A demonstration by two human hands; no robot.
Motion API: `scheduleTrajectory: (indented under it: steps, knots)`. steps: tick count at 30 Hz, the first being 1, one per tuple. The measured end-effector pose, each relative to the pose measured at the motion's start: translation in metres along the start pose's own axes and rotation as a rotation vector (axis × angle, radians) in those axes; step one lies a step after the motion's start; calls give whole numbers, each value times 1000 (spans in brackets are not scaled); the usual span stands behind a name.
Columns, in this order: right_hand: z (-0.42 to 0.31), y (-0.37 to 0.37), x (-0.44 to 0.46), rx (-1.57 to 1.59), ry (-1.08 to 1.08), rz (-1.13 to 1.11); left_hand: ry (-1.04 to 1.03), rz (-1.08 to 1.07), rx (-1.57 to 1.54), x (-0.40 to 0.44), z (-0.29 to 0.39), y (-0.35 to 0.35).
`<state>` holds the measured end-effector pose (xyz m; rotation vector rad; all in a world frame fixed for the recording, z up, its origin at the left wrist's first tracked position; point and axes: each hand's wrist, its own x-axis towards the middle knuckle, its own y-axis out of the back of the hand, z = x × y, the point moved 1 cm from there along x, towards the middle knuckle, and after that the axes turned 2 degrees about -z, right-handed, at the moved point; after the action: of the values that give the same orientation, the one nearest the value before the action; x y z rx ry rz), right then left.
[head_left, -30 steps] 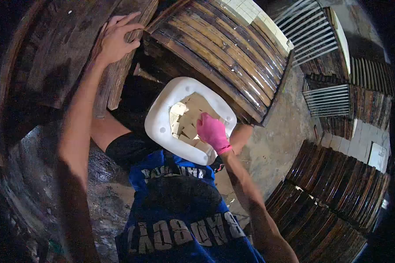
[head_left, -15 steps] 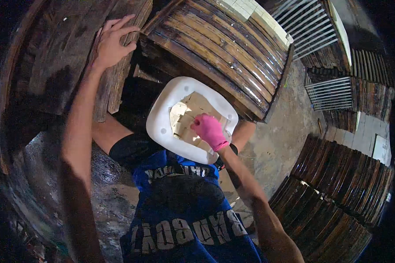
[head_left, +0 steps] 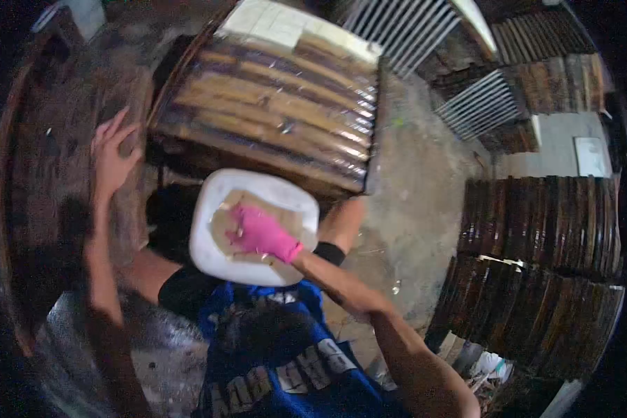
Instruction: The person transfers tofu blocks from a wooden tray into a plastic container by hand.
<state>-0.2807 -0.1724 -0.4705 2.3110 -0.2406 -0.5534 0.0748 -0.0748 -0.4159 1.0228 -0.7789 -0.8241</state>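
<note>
A white basin with rounded corners sits between the person's knees, with pale, flat pieces inside. Over its opening is my right hand, in a pink glove, fingers partly spread and blurred; no held piece can be made out. My bare left hand rests at the edge of a dark wooden board on the left, its fingers apart and nothing in them.
A stack of wet wooden slatted trays stands ahead, with white pieces along its far edge. Metal racks and dark slatted stacks are at the right, beyond the wet concrete floor.
The view has swung, so the basin and tray stack appear further left. My right hand's fingers have spread from a closed pinch over the basin. My left hand stays by the board.
</note>
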Motion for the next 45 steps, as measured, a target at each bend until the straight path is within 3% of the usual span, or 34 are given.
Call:
scheduleTrajectory:
  steps: [1, 2, 3, 4, 5, 6, 7, 9, 10, 11, 12, 14, 15, 17, 18, 21, 24, 26, 27, 30, 33, 34, 35, 39, 41, 42, 44, 45]
  knots:
    - [-28, 35, -14, 99, -102, -98, 46, -15, 28, 0, 4, 0]
    - [-19, 60, -19, 496, -73, -265, 42, 11, 14, -1, 1, -3]
    - [9, 83, -17, 523, 83, -229, 25, 28, -12, -2, -3, -5]
    - [27, 128, -15, 483, 62, -102, 11, 36, -32, -3, -4, -4]
    - [38, 166, -7, 494, 145, 239, 15, 43, -23, -3, 2, -1]
    - [60, 191, 7, 1121, -69, 418, 54, 9, -20, -1, 13, 4]
    - [129, 206, 33, 1113, -13, 649, 94, -28, -14, 1, 17, 9]
    - [191, 244, 95, 990, -278, 962, 61, 13, 5, 1, 9, 4]
    - [315, 239, 181, 1103, -332, 1023, 65, -18, 21, 2, 13, 6]
    - [230, 270, 176, 924, -473, 940, 74, -46, 39, 3, 15, 10]
    - [244, 269, 224, 233, -612, 911, 70, -83, -8, 5, 14, 11]
    - [220, 267, 288, -309, -705, 817, 43, -86, 31, 6, 10, 13]
    - [176, 268, 302, -157, -714, 809, 5, -91, 44, 6, 9, 12]
    - [164, 246, 368, 101, -392, 1142, -80, -55, 2, 6, 4, 11]
    - [148, 246, 379, 223, -342, 1194, -53, -68, 36, 7, 5, 10]
    - [146, 263, 361, 679, -246, 1092, 35, -96, -114, 6, 8, 5]
    - [157, 293, 332, 1325, -104, 705, 172, -114, -42, 11, 14, 6]
    - [157, 301, 332, 1534, -58, 474, 124, -130, -39, 18, 23, 17]
    - [173, 298, 349, 1672, 113, 263, 146, -137, -26, 17, 16, 15]
    - [165, 277, 358, 1602, 127, 371, 122, -139, -197, 15, 18, 17]
    - [154, 262, 325, 1613, 276, 494, 43, -78, -274, 7, -13, -12]
    - [147, 259, 304, 1890, 597, 88, 38, -92, -280, 9, -5, -7]
    - [142, 251, 278, 1908, 641, 32, 52, -107, -188, 9, 2, -1]
    - [127, 196, 131, 1679, 339, 527, 32, -212, 91, 16, 11, 18]
    - [117, 147, 50, 1432, 130, 651, 5, -191, 93, 14, 15, 17]
    - [100, 123, 19, 1949, 33, 518, 18, -163, 101, 12, 15, 16]
    - [49, 98, -46, 2109, -199, 390, 7, -139, 65, 13, 14, 14]
    - [37, 77, -72, 2268, -126, 284, 30, -125, 34, 8, 11, 13]
